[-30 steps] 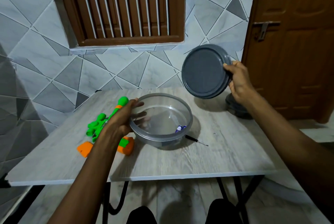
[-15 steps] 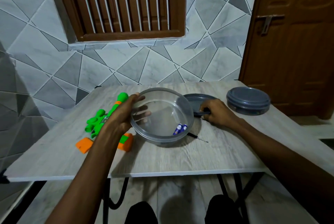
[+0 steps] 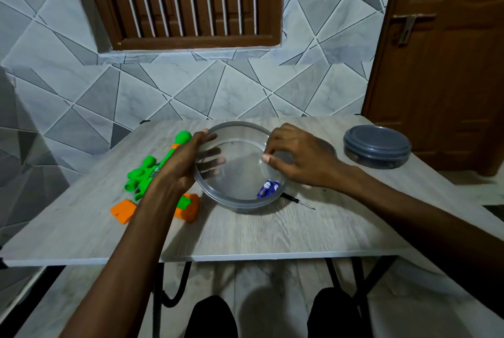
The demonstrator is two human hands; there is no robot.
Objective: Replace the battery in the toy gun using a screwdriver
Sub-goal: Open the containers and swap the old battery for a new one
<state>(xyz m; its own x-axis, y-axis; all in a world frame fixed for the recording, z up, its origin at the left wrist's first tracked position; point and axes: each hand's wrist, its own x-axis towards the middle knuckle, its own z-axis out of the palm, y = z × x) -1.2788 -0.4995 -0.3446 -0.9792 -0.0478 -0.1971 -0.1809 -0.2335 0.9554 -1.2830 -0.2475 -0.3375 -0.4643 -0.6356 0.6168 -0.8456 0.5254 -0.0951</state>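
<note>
The green-and-orange plastic toy gun [image 3: 137, 178] lies on the wood-grain table [image 3: 245, 236], at 9 o'clock from a clear round bowl [image 3: 236, 125]. Two blue cylindrical batteries [image 3: 268, 188] rest inside it (at 5 o'clock), and a slim screwdriver [image 3: 298, 201] lies just outside. The left hand [image 3: 178, 167] grips the rim at 9 o'clock. The right hand [image 3: 300, 159] curls over the rim at 3 o'clock, and I cannot tell whether it holds anything.

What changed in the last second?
The right hand lowered the gray lid it held aloft, set it on the table behind the clear bowl, let go, and moved over the bowl's right rim. The left hand still grips the left rim; batteries, toy gun, screwdriver unmoved.
</note>
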